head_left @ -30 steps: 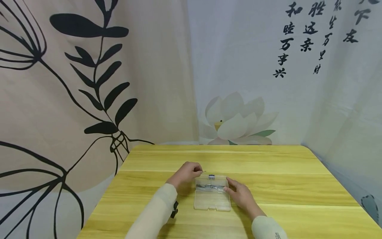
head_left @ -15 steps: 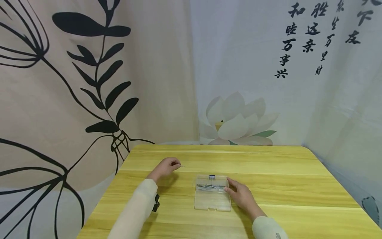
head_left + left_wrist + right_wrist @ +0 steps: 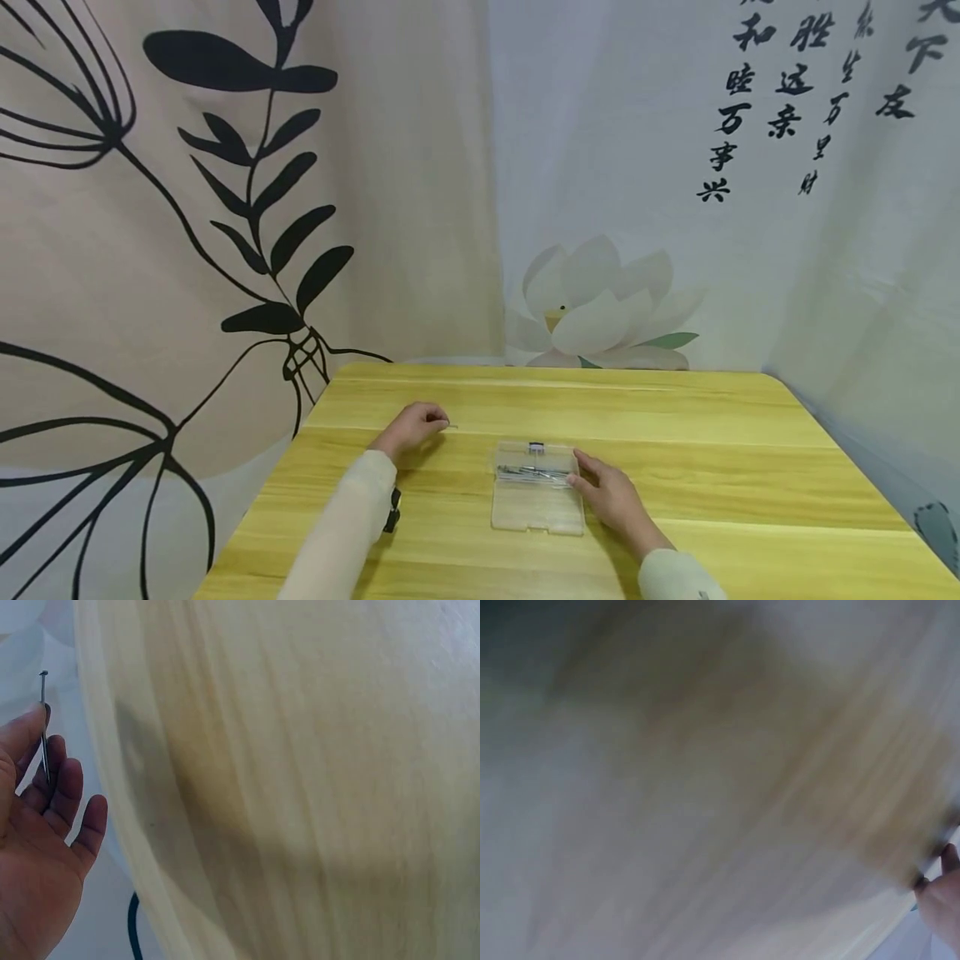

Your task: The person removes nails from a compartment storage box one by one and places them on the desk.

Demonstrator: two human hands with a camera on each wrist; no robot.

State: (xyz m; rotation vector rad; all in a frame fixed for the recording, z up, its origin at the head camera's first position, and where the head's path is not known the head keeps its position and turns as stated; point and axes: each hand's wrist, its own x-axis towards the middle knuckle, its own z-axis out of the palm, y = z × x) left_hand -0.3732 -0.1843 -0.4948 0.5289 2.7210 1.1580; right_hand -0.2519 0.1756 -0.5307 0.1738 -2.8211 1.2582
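Note:
My left hand (image 3: 408, 432) pinches a thin metal nail (image 3: 43, 694) between thumb and fingers; its flat head points up in the left wrist view, and the other fingers are loosely bent. The hand is raised over the table, left of a clear plastic box (image 3: 537, 518). That box lies with its lid folded toward me, and several long nails (image 3: 531, 476) are inside its back half. At the box's right side, my right hand (image 3: 613, 498) grips the edge with thumb and fingers. Only a bit of the right hand (image 3: 941, 900) shows in the blurred right wrist view.
The wooden table (image 3: 712, 467) extends on both sides of the box. Behind its far edge hangs a printed curtain (image 3: 420, 208) with plants, a lotus and written characters. A dark strap (image 3: 392, 510) is on the left wrist.
My left hand has moved left from beside the box with the nail, then dipped slightly. The right hand has stayed at the box's edge. The head view has shifted a little.

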